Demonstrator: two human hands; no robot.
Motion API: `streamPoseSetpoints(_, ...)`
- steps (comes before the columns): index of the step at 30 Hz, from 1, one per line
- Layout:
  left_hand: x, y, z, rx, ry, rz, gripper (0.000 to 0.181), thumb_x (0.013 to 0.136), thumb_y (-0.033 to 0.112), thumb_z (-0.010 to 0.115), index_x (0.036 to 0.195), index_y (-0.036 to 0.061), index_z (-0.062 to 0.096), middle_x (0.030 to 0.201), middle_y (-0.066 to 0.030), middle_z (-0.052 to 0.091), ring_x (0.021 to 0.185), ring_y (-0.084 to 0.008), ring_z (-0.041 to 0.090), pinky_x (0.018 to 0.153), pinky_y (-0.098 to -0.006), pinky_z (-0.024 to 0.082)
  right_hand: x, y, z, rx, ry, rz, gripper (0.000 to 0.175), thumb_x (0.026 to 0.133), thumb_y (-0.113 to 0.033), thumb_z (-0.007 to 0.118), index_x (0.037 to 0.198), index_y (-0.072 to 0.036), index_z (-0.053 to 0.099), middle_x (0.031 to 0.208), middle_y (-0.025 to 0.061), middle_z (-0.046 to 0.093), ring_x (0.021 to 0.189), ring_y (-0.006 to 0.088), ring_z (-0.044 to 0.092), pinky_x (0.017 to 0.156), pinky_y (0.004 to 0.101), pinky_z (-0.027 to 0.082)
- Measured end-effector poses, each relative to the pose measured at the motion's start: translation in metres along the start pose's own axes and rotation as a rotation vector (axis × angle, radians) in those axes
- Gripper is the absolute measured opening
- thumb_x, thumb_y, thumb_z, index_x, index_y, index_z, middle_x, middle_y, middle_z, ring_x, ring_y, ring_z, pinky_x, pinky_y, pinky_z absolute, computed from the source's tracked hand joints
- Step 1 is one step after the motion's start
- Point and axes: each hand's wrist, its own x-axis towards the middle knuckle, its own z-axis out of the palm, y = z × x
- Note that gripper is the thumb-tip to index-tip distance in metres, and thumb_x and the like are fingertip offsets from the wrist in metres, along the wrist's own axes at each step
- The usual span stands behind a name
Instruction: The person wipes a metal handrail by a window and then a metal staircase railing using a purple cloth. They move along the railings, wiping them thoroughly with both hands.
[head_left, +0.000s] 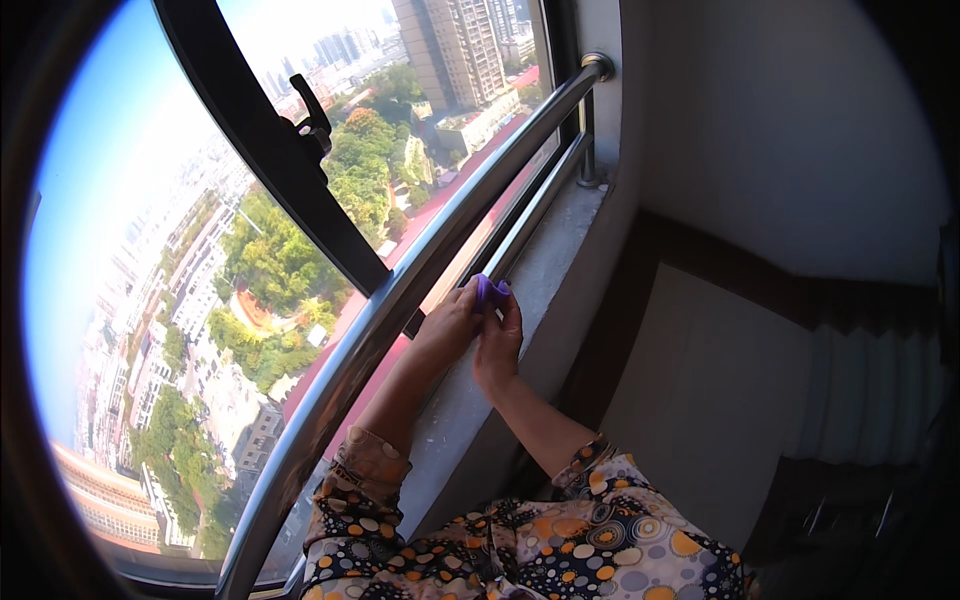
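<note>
A small purple cloth (489, 291) is bunched between my two hands, at the lower metal rail (534, 212) of a window guardrail. From the left, my left hand (452, 324) pinches it, reaching in beneath the thicker upper rail (442, 217). On the cloth's other side is my right hand (500, 341), its fingers bent up around the fabric. The hands nearly touch each other. Whether the cloth wraps fully around the lower rail cannot be seen, since my fingers cover that part. Below the hands runs the grey windowsill (559, 244), marked with pale specks.
A dark window frame (262, 157) with a black handle (311, 112) stands beyond the guardrail. Round metal flanges (598, 66) fix the rail to the wall at the far end. Right of the sill lie a pale floor (697, 360) and a dark baseboard (637, 292).
</note>
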Motion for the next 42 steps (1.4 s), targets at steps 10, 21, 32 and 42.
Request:
streamPoseSetpoints(10, -0.030, 0.038, -0.054, -0.028, 0.029, -0.009, 0.066, 0.100, 0.015, 0.066, 0.161, 0.0093, 0.042, 0.146, -0.0209, 0.059, 0.134, -0.0393, 0.060, 0.109, -0.0445, 0.050, -0.025, -0.039, 0.040, -0.036, -0.005, 0.103, 0.047, 0.112, -0.017, 0.061, 0.155, -0.008, 0.047, 0.140, 0.0064, 0.062, 0.127, 0.0188, 0.061, 0.107, 0.0336, 0.052)
streamPoseSetpoints(21, -0.156, 0.076, -0.090, 0.095, 0.071, -0.283, 0.070, 0.096, 0.014, 0.071, 0.160, 0.0048, 0.044, 0.140, -0.0221, 0.064, 0.125, -0.0419, 0.065, 0.105, -0.0469, 0.053, -0.120, -0.048, 0.021, -0.087, -0.277, 0.742, 0.032, 0.110, -0.022, 0.065, 0.141, -0.016, 0.063, 0.129, -0.0030, 0.069, 0.111, 0.0085, 0.065, 0.092, 0.0262, 0.052)
streamPoseSetpoints(32, 0.036, 0.075, -0.042, 0.131, 0.170, 0.044, 0.075, 0.096, 0.019, 0.072, 0.162, 0.0028, 0.040, 0.145, -0.0214, 0.061, 0.129, -0.0416, 0.062, 0.106, -0.0468, 0.052, 0.042, -0.081, 0.027, -0.064, -0.075, 0.245, 0.028, 0.111, -0.021, 0.063, 0.137, -0.012, 0.063, 0.126, -0.0016, 0.068, 0.109, 0.0094, 0.065, 0.091, 0.0277, 0.053)
streamPoseSetpoints(42, 0.057, 0.073, -0.042, 0.079, 0.098, 0.031, 0.075, 0.097, 0.019, 0.071, 0.162, 0.0044, 0.038, 0.144, -0.0200, 0.062, 0.131, -0.0410, 0.061, 0.106, -0.0461, 0.052, 0.058, -0.084, 0.043, -0.130, 0.019, 0.131, 0.041, 0.107, -0.013, 0.067, 0.143, -0.010, 0.046, 0.140, 0.0042, 0.058, 0.124, 0.0177, 0.060, 0.099, 0.0343, 0.054)
